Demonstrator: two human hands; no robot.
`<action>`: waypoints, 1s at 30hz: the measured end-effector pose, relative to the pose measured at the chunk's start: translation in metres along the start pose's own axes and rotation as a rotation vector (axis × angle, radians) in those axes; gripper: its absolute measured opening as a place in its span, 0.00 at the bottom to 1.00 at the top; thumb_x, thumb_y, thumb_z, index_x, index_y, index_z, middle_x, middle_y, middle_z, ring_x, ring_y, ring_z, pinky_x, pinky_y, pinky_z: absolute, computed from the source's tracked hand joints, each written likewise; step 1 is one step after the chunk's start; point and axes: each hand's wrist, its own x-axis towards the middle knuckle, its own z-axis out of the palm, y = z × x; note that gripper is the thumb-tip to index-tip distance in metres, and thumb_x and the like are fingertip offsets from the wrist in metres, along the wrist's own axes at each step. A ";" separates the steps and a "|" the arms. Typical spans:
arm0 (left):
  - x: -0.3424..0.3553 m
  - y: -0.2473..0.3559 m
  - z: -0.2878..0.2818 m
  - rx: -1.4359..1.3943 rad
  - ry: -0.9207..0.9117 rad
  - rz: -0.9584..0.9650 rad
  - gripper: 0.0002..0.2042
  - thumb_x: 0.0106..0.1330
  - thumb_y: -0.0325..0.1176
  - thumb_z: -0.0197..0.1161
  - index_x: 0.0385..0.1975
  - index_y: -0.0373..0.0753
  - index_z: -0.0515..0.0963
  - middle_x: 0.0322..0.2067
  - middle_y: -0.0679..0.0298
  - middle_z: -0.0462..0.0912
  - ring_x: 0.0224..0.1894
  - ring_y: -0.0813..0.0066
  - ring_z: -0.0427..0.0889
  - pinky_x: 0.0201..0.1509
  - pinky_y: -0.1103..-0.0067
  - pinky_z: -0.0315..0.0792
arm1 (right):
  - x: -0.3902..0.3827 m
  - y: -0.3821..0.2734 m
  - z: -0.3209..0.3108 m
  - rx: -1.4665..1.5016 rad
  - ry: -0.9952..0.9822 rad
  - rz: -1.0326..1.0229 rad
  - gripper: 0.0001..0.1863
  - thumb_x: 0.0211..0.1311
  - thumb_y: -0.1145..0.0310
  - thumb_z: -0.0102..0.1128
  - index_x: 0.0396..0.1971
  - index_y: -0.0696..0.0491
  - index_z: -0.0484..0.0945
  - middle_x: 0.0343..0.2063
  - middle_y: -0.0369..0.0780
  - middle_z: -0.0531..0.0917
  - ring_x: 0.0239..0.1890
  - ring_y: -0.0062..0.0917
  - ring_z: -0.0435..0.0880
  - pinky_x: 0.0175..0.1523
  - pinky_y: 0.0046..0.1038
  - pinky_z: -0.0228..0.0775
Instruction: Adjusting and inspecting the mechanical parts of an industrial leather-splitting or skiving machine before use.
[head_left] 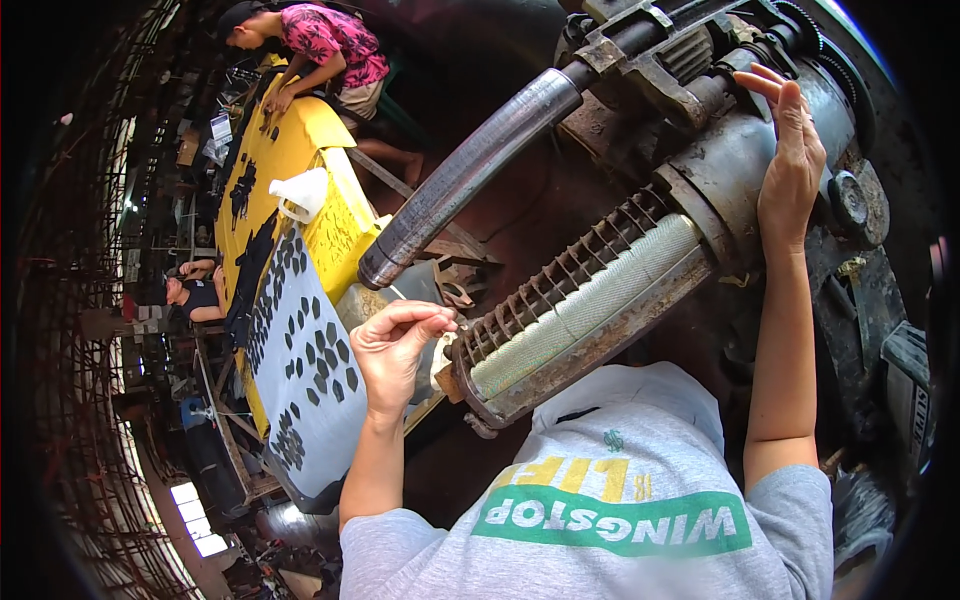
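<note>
- Working at the free end of the spiked or ribbed rod, which lies at 2–3 o'clock from view centre, alongside the mesh-covered bed.
- Left hand, 8 o'clock: pinched narrow by the rod end; can't tell if it holds anything.
- Right hand, 2 o'clock: fingers extended, against or just over the grey housing; contact unclear.
- To do it well, I'd say: light fingertip pinch, fingers out of the rib gaps, right palm steady.
- Mind the steel cylinder, 12 o'clock.
</note>
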 end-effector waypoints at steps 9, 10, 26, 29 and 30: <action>-0.009 -0.022 -0.001 0.185 0.223 0.226 0.05 0.66 0.29 0.55 0.31 0.35 0.69 0.30 0.64 0.72 0.31 0.77 0.75 0.40 0.82 0.69 | -0.001 -0.005 0.001 0.062 -0.025 0.041 0.31 0.72 0.52 0.30 0.36 0.60 0.81 0.44 0.43 0.79 0.52 0.27 0.72 0.64 0.28 0.53; -0.009 -0.025 -0.003 0.186 0.225 0.226 0.05 0.66 0.29 0.55 0.31 0.35 0.69 0.30 0.64 0.72 0.31 0.77 0.75 0.40 0.82 0.69 | -0.001 -0.006 0.002 0.059 -0.026 0.046 0.32 0.72 0.51 0.29 0.35 0.60 0.81 0.44 0.44 0.79 0.52 0.27 0.73 0.64 0.28 0.54; -0.006 -0.062 -0.018 0.413 0.268 0.075 0.13 0.70 0.35 0.48 0.24 0.36 0.64 0.22 0.67 0.66 0.24 0.80 0.66 0.32 0.83 0.63 | -0.001 -0.007 0.002 0.090 -0.035 0.056 0.36 0.70 0.46 0.25 0.35 0.61 0.79 0.44 0.45 0.78 0.53 0.30 0.72 0.66 0.32 0.52; -0.003 -0.072 -0.023 0.157 0.216 -0.037 0.14 0.70 0.37 0.49 0.21 0.38 0.64 0.18 0.69 0.65 0.22 0.82 0.66 0.30 0.85 0.63 | -0.001 -0.008 0.003 0.103 -0.041 0.067 0.37 0.70 0.45 0.24 0.35 0.61 0.79 0.44 0.45 0.78 0.54 0.30 0.71 0.66 0.33 0.51; -0.002 -0.073 -0.023 0.028 0.174 -0.089 0.16 0.70 0.39 0.50 0.20 0.40 0.63 0.17 0.70 0.65 0.20 0.83 0.66 0.28 0.85 0.64 | -0.001 -0.011 0.002 0.082 -0.064 0.088 0.38 0.69 0.45 0.22 0.37 0.62 0.78 0.46 0.46 0.76 0.56 0.31 0.70 0.67 0.34 0.49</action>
